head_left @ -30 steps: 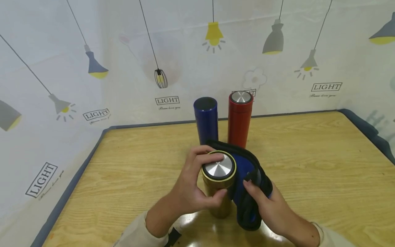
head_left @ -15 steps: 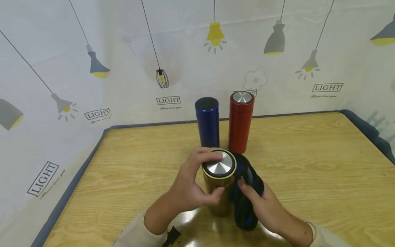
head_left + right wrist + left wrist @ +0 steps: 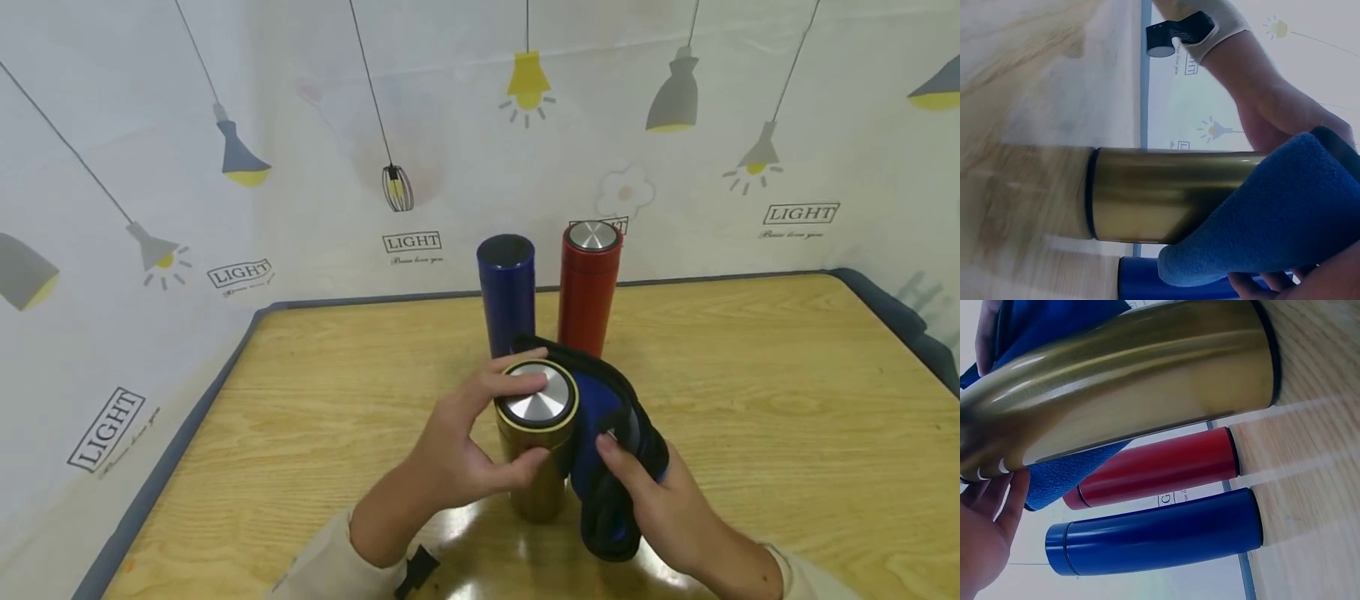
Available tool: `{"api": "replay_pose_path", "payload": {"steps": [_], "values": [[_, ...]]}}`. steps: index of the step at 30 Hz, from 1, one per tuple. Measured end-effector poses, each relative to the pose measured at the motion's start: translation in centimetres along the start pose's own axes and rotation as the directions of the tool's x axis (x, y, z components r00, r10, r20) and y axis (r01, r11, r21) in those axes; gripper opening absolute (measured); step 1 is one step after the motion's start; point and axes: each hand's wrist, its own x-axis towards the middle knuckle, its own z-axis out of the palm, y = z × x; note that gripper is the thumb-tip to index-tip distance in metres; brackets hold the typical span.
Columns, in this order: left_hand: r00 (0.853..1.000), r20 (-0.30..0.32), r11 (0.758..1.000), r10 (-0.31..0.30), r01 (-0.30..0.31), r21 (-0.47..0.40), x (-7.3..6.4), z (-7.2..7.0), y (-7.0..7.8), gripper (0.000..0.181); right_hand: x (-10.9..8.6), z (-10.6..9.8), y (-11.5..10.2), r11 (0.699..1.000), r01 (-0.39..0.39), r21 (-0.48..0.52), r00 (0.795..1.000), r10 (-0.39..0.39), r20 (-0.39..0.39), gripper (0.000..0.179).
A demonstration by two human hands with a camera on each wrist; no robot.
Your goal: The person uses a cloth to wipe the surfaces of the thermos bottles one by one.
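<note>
A gold thermos (image 3: 537,504) with a shiny steel-topped lid stands upright on the wooden table. My left hand (image 3: 465,450) grips it near the top, thumb on the near side and fingers across the lid's edge. My right hand (image 3: 667,508) holds a folded blue cloth with black edging (image 3: 600,400) against the thermos's right side; the cloth's fuzzy blue face (image 3: 1272,206) shows in the right wrist view. That cloth also wraps behind the bottle, where the left wrist view shows its blue part (image 3: 1069,475).
Behind the hands a blue thermos (image 3: 510,300) and a red thermos (image 3: 590,292) stand side by side on the table (image 3: 360,383). A printed curtain (image 3: 450,125) with lamp drawings hangs along the table's back edge. A black wrist device (image 3: 1182,31) sits on the left sleeve.
My right hand drew the cloth back toward the near side, then pushed it forward again round the gold thermos. The left hand keeps its grip, and the thermos stays in place.
</note>
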Motion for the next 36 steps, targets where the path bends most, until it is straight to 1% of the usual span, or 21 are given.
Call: {"api": "replay_pose_path", "payload": {"steps": [2, 5, 6, 10, 13, 15, 19, 20, 23, 25, 27, 30, 33, 34, 36], "values": [[1.0, -0.012, 1.0, -0.009, 0.009, 0.002, 0.0, -0.1, 0.1, 0.051, 0.0, 0.0, 0.2, 1.0, 0.0, -0.009, 1.0, 0.0, 0.016, 0.027], [0.999, -0.043, 0.999, -0.023, 0.024, 0.035, 0.0, -0.1, 0.3, 0.051, 0.1, 0.2, 0.5, 1.0, 0.001, -0.024, 1.0, -0.001, 0.031, 0.026], [0.998, -0.053, 0.999, -0.025, 0.027, 0.043, 0.0, -0.1, 0.3, 0.051, 0.1, 0.2, 0.6, 1.0, -0.009, -0.03, 0.999, 0.009, 0.03, 0.027], [0.996, -0.09, 0.997, -0.004, 0.011, 0.08, -0.1, 0.1, 0.4, 0.047, 0.3, 0.5, 0.9, 0.995, -0.079, -0.061, 0.997, 0.08, 0.016, 0.029], [0.994, -0.105, 0.995, 0.024, -0.013, 0.102, -0.1, 0.2, 0.3, 0.047, 0.4, 0.7, 1.0, 0.986, -0.146, -0.085, 0.989, 0.148, 0.013, 0.033], [0.993, -0.113, 0.993, 0.031, -0.017, 0.119, -0.1, 0.2, 0.3, 0.047, 0.4, 0.7, 1.0, 0.979, -0.175, -0.105, 0.984, 0.177, 0.01, 0.035], [0.992, -0.122, 0.99, 0.043, -0.026, 0.136, -0.1, 0.3, 0.3, 0.047, 0.5, 0.7, 1.0, 0.977, -0.183, -0.11, 0.983, 0.185, 0.004, 0.036], [0.991, -0.122, 0.99, 0.047, -0.03, 0.135, 0.0, 0.3, 0.3, 0.047, 0.4, 0.7, 1.0, 0.979, -0.179, -0.098, 0.984, 0.18, 0.001, 0.036], [0.993, -0.11, 0.992, 0.051, -0.038, 0.121, 0.1, 0.3, 0.3, 0.047, 0.2, 0.5, 0.9, 0.99, -0.124, -0.059, 0.992, 0.124, -0.013, 0.032], [0.995, -0.094, 0.994, 0.047, -0.037, 0.106, 0.2, 0.3, 0.3, 0.047, 0.0, 0.4, 0.8, 0.997, -0.068, -0.03, 0.998, 0.068, -0.018, 0.028], [0.996, -0.078, 0.994, 0.04, -0.032, 0.1, 0.2, 0.3, 0.4, 0.048, -0.2, 0.2, 0.7, 1.0, 0.007, -0.002, 1.0, -0.007, -0.029, 0.025], [0.997, -0.064, 0.994, 0.033, -0.026, 0.106, 0.2, 0.3, 0.4, 0.048, -0.5, 0.0, 0.5, 0.995, 0.088, 0.048, 0.996, -0.086, -0.03, 0.032], [0.998, -0.06, 0.993, 0.03, -0.022, 0.12, 0.2, 0.3, 0.4, 0.048, -0.5, -0.1, 0.4, 0.986, 0.126, 0.105, 0.992, -0.126, -0.008, 0.037], [0.998, -0.059, 0.992, 0.028, -0.02, 0.122, 0.2, 0.3, 0.4, 0.048, -0.4, -0.1, 0.4, 0.985, 0.124, 0.117, 0.992, -0.125, 0.004, 0.037], [0.998, -0.056, 0.992, 0.027, -0.019, 0.127, 0.2, 0.3, 0.5, 0.047, -0.3, 0.0, 0.3, 0.989, 0.11, 0.103, 0.994, -0.112, 0.015, 0.033]]}}
